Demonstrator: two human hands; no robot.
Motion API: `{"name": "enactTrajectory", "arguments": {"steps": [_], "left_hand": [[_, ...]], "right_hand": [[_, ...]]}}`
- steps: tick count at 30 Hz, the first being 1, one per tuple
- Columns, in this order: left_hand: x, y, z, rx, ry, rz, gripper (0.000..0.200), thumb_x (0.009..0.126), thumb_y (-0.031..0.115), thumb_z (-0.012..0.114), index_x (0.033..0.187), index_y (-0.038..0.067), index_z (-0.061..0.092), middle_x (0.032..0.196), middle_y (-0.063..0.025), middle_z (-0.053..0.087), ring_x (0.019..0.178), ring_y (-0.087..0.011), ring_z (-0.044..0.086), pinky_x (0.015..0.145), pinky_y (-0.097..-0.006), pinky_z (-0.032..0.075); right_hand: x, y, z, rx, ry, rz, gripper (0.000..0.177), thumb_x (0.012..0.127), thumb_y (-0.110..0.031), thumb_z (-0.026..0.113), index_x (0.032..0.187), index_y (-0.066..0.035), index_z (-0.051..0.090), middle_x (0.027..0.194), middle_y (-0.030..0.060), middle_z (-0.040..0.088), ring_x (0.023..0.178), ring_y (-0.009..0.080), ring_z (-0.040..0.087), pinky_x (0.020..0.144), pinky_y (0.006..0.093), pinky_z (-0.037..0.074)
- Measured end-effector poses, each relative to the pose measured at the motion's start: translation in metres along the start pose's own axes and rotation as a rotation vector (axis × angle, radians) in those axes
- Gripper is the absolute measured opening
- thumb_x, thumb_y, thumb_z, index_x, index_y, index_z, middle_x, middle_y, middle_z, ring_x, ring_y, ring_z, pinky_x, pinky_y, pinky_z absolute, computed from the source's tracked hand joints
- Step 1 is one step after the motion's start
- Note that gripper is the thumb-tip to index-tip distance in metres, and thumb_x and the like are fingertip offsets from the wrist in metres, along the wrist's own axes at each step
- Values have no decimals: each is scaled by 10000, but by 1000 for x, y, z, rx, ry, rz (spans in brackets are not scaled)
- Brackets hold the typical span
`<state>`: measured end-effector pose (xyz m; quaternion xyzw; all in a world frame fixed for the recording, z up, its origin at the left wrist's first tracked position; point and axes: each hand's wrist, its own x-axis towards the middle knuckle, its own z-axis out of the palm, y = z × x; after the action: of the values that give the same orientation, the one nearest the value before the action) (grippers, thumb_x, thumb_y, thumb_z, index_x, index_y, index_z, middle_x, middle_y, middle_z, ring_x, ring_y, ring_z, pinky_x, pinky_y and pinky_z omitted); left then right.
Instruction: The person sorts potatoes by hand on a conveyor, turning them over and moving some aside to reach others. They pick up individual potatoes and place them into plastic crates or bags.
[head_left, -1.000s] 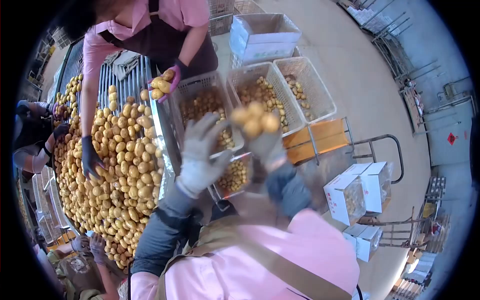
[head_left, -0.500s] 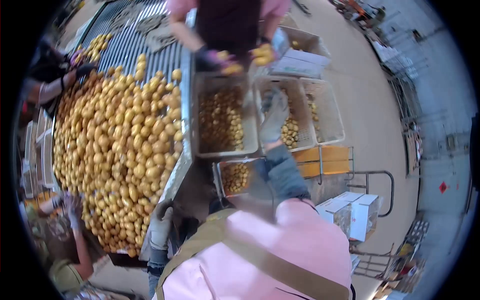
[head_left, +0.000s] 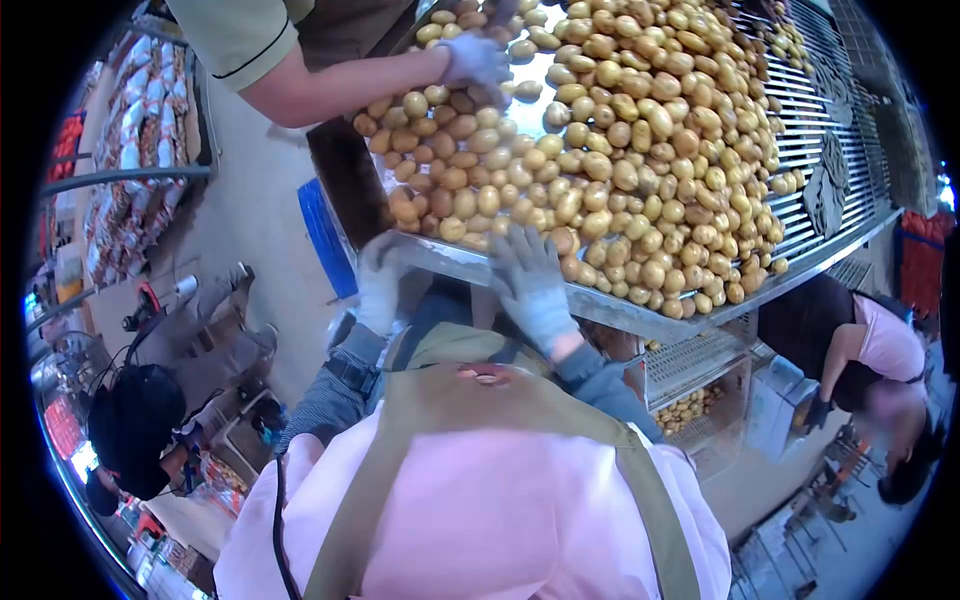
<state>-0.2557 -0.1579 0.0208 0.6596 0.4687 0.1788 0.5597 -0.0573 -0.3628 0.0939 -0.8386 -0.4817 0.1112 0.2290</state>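
1. The left hand (head_left: 380, 285), in a glove, rests at the counter (head_left: 640, 318) edge; it is too blurry to tell its grip.
2. The right hand (head_left: 530, 285) lies open, touching the potatoes (head_left: 620, 150).
3. I think most potatoes wait on the counter; the crate (head_left: 700, 355) below holds few.

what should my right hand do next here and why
Probably close the right hand on a potato or two under its spread fingers. It lies open and holds nothing at the near edge of the potatoes heaped on the sorting table. The left hand sits by the table's rim, too blurred to judge its grip.
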Motion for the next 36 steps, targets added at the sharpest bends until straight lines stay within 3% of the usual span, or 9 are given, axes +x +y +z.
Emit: {"name": "enactTrajectory", "arguments": {"steps": [4, 5, 7, 10, 15, 19, 26, 33, 36], "left_hand": [[41, 20, -3, -105, 11, -248, 738, 922, 177, 689, 1549, 42, 323, 1393, -181, 539, 1071, -236, 629, 946, -347, 513], [49, 21, 8, 32, -4, -173, 703, 932, 179, 686, 1530, 25, 350, 1405, -191, 534, 1147, -249, 598, 986, -355, 491], [63, 21, 26, 319, -46, -17, 637, 950, 183, 679, 1492, -8, 404, 1430, -213, 523, 1297, -276, 536, 1065, -373, 448], [74, 37, 32, 10, 63, -197, 577, 910, 176, 703, 1419, 24, 477, 1305, -186, 584, 1063, -252, 632, 934, -352, 517], [87, -16, -1, -175, -63, 161, 433, 950, 134, 622, 1352, -9, 552, 1302, -172, 605, 1203, -249, 575, 1039, -345, 446], [119, 16, -1, -339, -7, -210, 444, 1020, 186, 545, 1398, -46, 535, 1365, -143, 599, 1274, -175, 539, 1094, -289, 386], [158, 2, 6, 253, 120, -131, 502, 930, 331, 675, 1310, 14, 593, 1167, -229, 689, 1090, -333, 673, 952, -377, 513], [119, 14, -1, 136, 106, -123, 512, 902, 247, 668, 1381, 93, 573, 1203, -194, 688, 1146, -322, 654, 996, -383, 496], [135, -8, 6, 48, 177, -87, 515, 953, 269, 643, 1424, 88, 537, 1317, -210, 632, 1226, -310, 610, 1046, -364, 463]], "right_hand": [[63, 32, 37, -352, -2, -9, 538, 920, -367, 600, 1425, -199, 521, 1552, 51, 434, 1431, 293, 386, 1155, 609, 267], [97, 17, 14, -547, -214, 127, 558, 910, -366, 610, 1441, -222, 515, 1560, 49, 416, 1421, 302, 385, 1162, 607, 246], [112, 53, 17, -493, 74, 83, 508, 879, -283, 639, 1374, -207, 559, 1535, 83, 428, 1427, 335, 368, 1158, 622, 237], [122, 49, 19, -492, 26, 96, 560, 854, -265, 673, 1390, -148, 559, 1535, 145, 423, 1461, 346, 350, 1181, 637, 186], [152, 5, 84, -121, -20, -41, 611, 911, -345, 625, 1467, -126, 497, 1568, 140, 413, 1488, 367, 304, 1188, 637, 177], [170, -39, 110, -315, -167, -113, 643, 952, -441, 563, 1516, -161, 431, 1595, 97, 382, 1505, 378, 253, 1180, 655, 175], [86, -5, 73, -245, -231, -54, 570, 966, -383, 522, 1482, -143, 494, 1590, 151, 385, 1498, 316, 309, 1226, 584, 71], [184, 16, 97, 13, -213, -247, 531, 916, -347, 626, 1379, -97, 554, 1464, 173, 501, 1331, 352, 490, 1125, 568, 324], [250, 9, 128, -22, 154, -397, 525, 903, -370, 643, 1354, -111, 569, 1342, 170, 576, 1282, 350, 522, 1093, 558, 352]]}}
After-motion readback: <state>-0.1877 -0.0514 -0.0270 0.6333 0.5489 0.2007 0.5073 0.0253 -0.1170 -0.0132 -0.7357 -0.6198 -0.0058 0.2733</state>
